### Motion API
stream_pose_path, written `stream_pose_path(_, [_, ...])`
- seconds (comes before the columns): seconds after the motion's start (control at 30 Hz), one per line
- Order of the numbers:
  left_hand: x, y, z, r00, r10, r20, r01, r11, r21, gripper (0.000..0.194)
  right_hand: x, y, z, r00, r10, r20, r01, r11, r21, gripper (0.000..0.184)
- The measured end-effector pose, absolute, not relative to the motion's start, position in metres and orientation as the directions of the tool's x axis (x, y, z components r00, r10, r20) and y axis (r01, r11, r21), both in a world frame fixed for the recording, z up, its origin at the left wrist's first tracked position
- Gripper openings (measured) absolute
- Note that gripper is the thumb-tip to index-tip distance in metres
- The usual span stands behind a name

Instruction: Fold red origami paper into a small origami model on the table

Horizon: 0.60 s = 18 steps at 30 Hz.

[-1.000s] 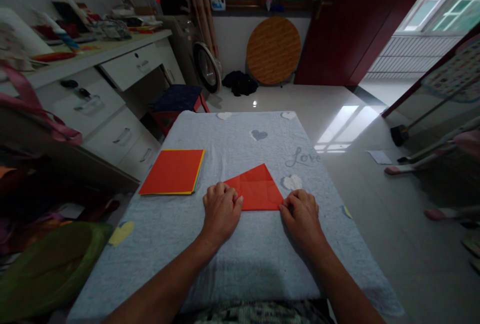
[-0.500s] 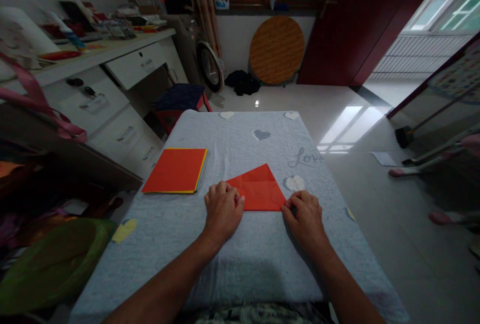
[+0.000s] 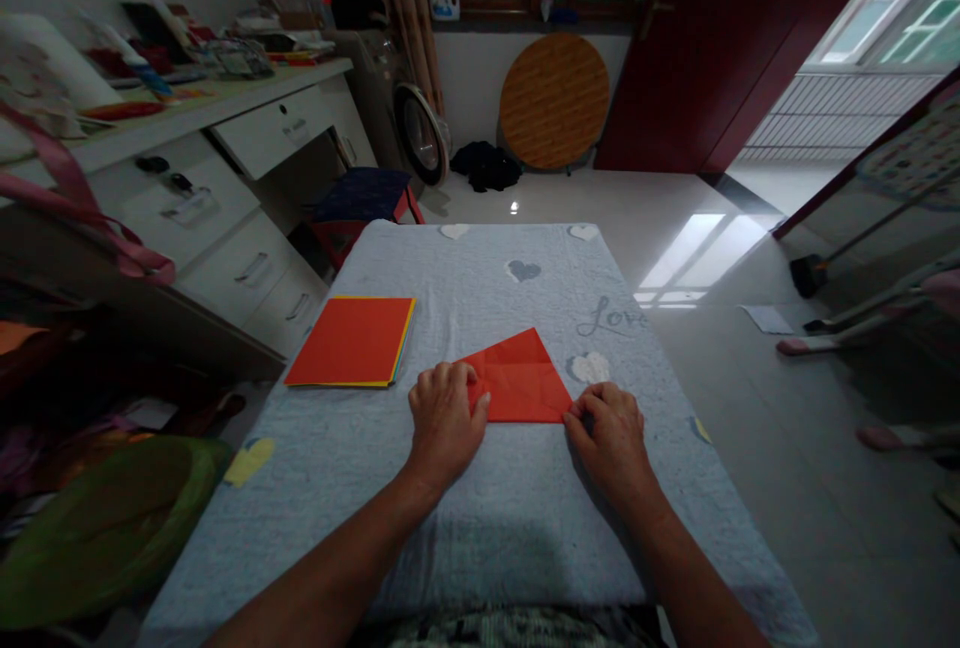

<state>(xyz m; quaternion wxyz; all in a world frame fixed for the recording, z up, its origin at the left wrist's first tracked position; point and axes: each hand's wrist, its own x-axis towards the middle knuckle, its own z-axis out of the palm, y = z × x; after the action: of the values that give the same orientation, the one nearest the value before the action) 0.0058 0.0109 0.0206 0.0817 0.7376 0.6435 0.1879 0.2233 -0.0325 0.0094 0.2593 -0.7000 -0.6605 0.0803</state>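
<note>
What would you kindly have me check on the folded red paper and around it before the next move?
1. Left hand on the folded red paper: ok, it rests over the left end.
2. Right hand at the paper's lower right corner: ok, fingertips are there.
3. Near edge straight: ok where visible, between the hands.
4. Whole outline in view: not ok, the left hand covers the left end.
5. Inner layers aligned: cannot tell, they are hidden.
6. Stack of colored sheets apart from the folded paper: ok, cloth shows between them.

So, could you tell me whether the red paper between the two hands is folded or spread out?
Folded: the red paper shows a slanted, pointed outline with crease lines, unlike a flat square.
</note>
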Motion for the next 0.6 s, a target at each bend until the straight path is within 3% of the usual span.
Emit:
stream_pose_path(0.17, [0.007,0.011,0.022,0.172,0.957,0.234,0.897,-0.25,0.365,0.021,0.223,-0.032,0.013,0.121,0.975,0.184,0.882,-0.02,-0.472,0.01])
stream_pose_path(0.3, [0.006,0.014,0.021,0.405,0.88,0.248,0.822,-0.469,0.321,0.022,0.223,-0.032,0.014,0.133,0.978,0.164,0.879,-0.04,-0.475,0.01])
stream_pose_path(0.5, [0.001,0.005,0.026,0.625,0.769,0.132,0.754,-0.639,0.154,0.017,0.222,-0.031,0.014,0.135,0.979,0.153,0.87,-0.043,-0.491,0.011])
stream_pose_path(0.6, [0.001,-0.01,0.028,0.669,0.739,0.084,0.736,-0.674,0.065,0.028,0.222,-0.031,0.015,0.142,0.978,0.155,0.87,-0.049,-0.491,0.012])
